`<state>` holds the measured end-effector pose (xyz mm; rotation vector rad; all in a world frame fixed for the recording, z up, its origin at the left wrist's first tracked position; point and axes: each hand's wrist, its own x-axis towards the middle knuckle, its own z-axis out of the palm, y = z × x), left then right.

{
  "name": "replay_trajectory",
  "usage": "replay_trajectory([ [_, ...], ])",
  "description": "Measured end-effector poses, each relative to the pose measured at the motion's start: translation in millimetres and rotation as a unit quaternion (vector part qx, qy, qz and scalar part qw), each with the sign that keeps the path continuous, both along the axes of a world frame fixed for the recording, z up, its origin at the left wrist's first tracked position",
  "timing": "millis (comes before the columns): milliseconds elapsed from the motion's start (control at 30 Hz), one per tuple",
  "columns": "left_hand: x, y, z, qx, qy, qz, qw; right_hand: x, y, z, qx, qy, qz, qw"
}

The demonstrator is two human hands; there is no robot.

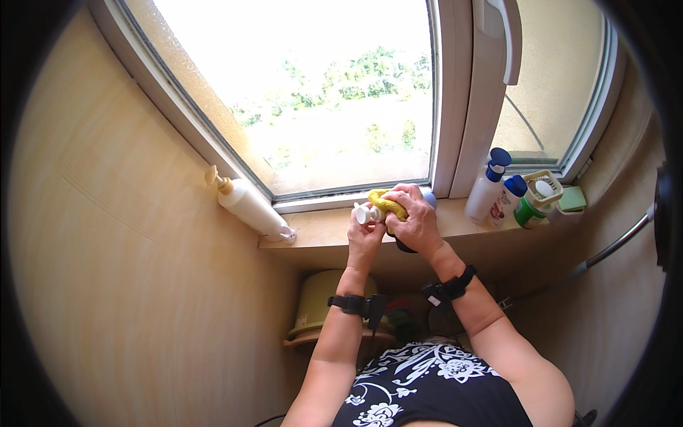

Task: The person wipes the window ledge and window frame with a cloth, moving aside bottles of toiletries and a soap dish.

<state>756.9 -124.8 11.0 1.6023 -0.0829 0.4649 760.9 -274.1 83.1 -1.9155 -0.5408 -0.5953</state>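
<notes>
Over the window sill, my two hands meet in front of the pane. A white pump head sticks out to the left between them; the body of its bottle is mostly covered by my hands. My left hand is closed around the pump bottle just below that head. Bunched in my closed right hand is a yellow cloth, pressed against the bottle beside the pump. A dark piece shows under my right hand, and I cannot tell what it belongs to.
A cream pump bottle stands at the sill's left end. Blue-capped bottles, a green-and-white tub, a small basket and a green sponge stand at right. Below is a greenish bucket; a shower hose crosses the right.
</notes>
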Motion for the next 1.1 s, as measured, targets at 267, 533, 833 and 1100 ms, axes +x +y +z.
replay_trajectory([
  [267,-14.2,7.4,47.5,-0.227,0.008,0.05,0.972,16.7,-41.7,-72.9,0.052,0.087,-0.052,0.994],
  [533,-37.0,43.5,50.4,-0.389,0.034,0.133,0.911,-2.5,-42.8,-35.4,0.527,0.371,0.281,0.711],
  [833,-44.6,13.9,76.1,-0.257,-0.079,0.168,0.948,-12.7,-15.8,-64.4,0.385,0.369,0.216,0.818],
  [1100,-29.0,42.2,88.2,0.134,-0.17,0.166,0.962,-25.2,-45.3,-56.2,0.509,0.46,0.315,0.656],
])
